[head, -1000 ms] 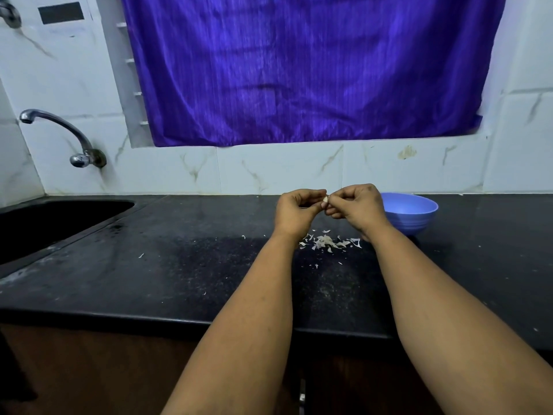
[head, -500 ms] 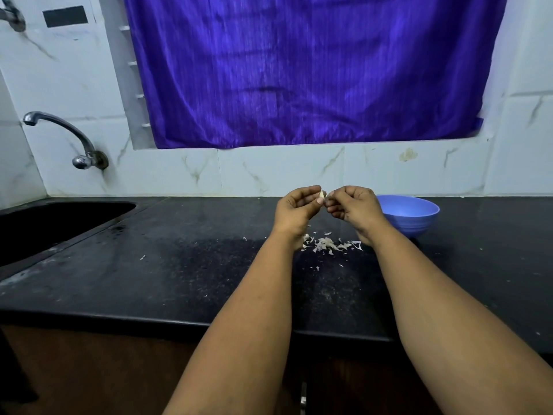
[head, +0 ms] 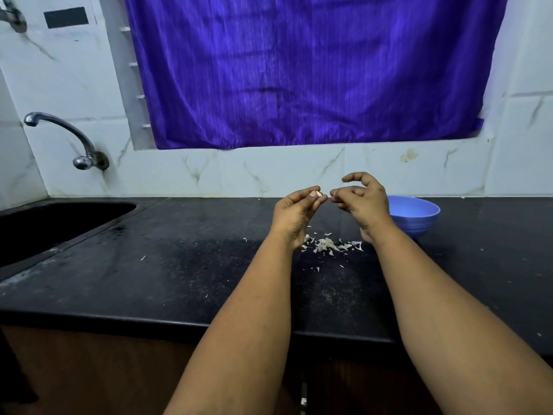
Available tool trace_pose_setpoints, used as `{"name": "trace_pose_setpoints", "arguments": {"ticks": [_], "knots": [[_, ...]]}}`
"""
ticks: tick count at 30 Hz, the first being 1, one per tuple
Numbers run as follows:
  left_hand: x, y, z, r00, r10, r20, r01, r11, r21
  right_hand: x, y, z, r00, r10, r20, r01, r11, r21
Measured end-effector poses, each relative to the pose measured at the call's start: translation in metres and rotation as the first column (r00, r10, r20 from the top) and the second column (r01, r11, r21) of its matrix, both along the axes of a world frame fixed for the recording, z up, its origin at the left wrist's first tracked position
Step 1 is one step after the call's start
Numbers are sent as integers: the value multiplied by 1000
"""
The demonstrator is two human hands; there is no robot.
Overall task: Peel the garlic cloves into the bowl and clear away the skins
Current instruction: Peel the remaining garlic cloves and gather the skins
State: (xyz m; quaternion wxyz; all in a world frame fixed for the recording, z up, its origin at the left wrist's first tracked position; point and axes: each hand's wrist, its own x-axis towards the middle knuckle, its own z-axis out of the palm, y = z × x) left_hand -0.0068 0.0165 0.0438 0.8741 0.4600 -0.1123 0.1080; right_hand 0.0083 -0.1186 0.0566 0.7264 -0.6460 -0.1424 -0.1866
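Garlic clove (head: 319, 193) mostly buried in the left hand (head: 294, 212) fingertips, only a pale tip showing. Too small to tell whether the right hand (head: 360, 199) pinches a skin, perhaps a sliver. Bowl (head: 417, 215) near side blocked by the right wrist, contents unseen. Sink (head: 45, 223) cut by the left edge. Skins (head: 327, 245) partly behind the left wrist.

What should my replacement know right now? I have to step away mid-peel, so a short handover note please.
Left hand: pinches a small pale garlic clove at its fingers, above the counter.
Right hand: beside it, apart from the clove, fingers curled; whether they hold a scrap of skin is unclear.
Heap of white papery skins lies on the black stone counter; round blue plastic bowl stands right of the hands.
Left: finish the clove, drop it in the bowl, clear skins.
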Motion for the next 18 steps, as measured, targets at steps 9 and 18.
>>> {"name": "trace_pose_setpoints", "arguments": {"ticks": [9, 18], "knots": [[2, 1, -2, 999, 52, -9, -51, 996, 76, -1, 1, -5, 999, 21, 38, -14, 986, -166], [3, 1, -3, 999, 34, -3, -33, 996, 85, 2, 1, -6, 999, 36, 36, -29, 985, -168]]}}
